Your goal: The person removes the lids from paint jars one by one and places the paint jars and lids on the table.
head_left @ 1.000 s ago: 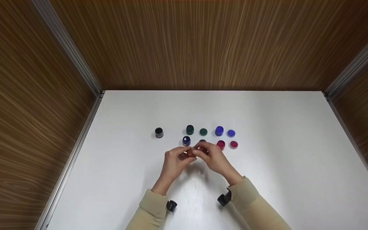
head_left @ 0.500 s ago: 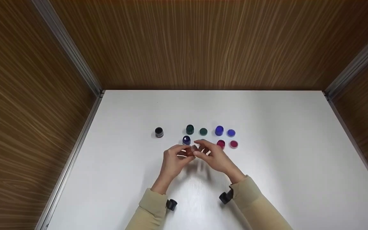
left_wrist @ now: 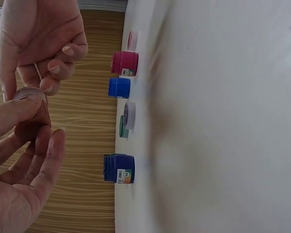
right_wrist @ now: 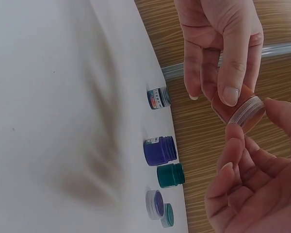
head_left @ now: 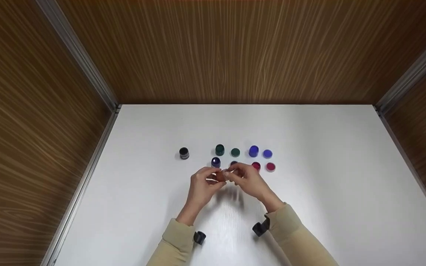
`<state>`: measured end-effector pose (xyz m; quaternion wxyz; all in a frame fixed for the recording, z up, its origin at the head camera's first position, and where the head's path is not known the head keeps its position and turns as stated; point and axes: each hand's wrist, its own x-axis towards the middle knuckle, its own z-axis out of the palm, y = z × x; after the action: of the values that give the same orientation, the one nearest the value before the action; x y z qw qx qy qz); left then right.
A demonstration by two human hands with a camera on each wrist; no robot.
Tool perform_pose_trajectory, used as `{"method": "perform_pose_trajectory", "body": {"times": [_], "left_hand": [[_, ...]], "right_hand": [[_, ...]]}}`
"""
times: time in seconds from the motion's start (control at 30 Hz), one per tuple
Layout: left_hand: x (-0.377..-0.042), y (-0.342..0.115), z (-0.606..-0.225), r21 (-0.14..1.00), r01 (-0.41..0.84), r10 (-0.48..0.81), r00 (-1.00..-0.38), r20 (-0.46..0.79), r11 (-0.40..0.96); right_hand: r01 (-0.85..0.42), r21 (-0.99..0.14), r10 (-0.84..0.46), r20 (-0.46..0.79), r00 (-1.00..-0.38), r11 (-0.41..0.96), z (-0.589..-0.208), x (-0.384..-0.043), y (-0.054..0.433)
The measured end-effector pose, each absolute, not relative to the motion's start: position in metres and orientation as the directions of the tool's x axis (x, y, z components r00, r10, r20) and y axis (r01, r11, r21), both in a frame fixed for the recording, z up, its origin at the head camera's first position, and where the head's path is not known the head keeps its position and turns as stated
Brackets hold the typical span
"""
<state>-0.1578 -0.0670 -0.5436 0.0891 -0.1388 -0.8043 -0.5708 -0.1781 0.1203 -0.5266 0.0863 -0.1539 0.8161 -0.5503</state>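
Above the white table, my left hand point(head_left: 201, 186) grips a small orange-brown paint jar point(right_wrist: 223, 109), its thumb and fingers round the body. The jar is tilted on its side, its clear ridged lid point(right_wrist: 247, 112) facing my right hand point(head_left: 250, 181). That hand pinches the lid's edge between thumb and fingertips. In the head view the fingers cover much of the jar. Just beyond the hands stand an uncapped dark blue jar point(head_left: 216, 162) and its lid point(head_left: 234, 163), the latter partly behind my right hand.
Farther back are a green jar point(head_left: 219, 150) with its lid point(head_left: 235, 152) and a blue jar point(head_left: 253, 151) with its lid point(head_left: 267, 153). A crimson jar point(head_left: 256, 166) and its lid point(head_left: 270, 167) lie right. A black jar point(head_left: 184, 153) stands left. Wood-grain panels surround the table.
Half a second ago my right fingers were spread more loosely at the lid; now they pinch it again. The left hand keeps its grip on the jar, nearly in place.
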Motion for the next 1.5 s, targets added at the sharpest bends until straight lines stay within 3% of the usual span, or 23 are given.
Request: {"method": "perform_pose_trajectory", "body": {"times": [0.47, 0.87, 1.5], "left_hand": [[-0.1575, -0.0687, -0.5462, 0.916, 0.286, 0.121, -0.957, 0.262, 0.283], [-0.1585, -0.0672, -0.5498, 0.919, 0.263, 0.109, -0.964, 0.241, 0.293], [-0.1598, -0.0662, -0.5534, 0.92, 0.278, 0.111, -0.96, 0.257, 0.277]], "right_hand": [[-0.256, -0.902, -0.421, 0.094, -0.902, 0.348, -0.5285, -0.1767, 0.1235], [-0.132, -0.902, -0.315, -0.004, -0.949, 0.41, -0.5277, -0.1762, 0.1178], [-0.141, -0.899, -0.329, -0.003, -0.944, 0.415, -0.5289, -0.1761, 0.1205]]}}
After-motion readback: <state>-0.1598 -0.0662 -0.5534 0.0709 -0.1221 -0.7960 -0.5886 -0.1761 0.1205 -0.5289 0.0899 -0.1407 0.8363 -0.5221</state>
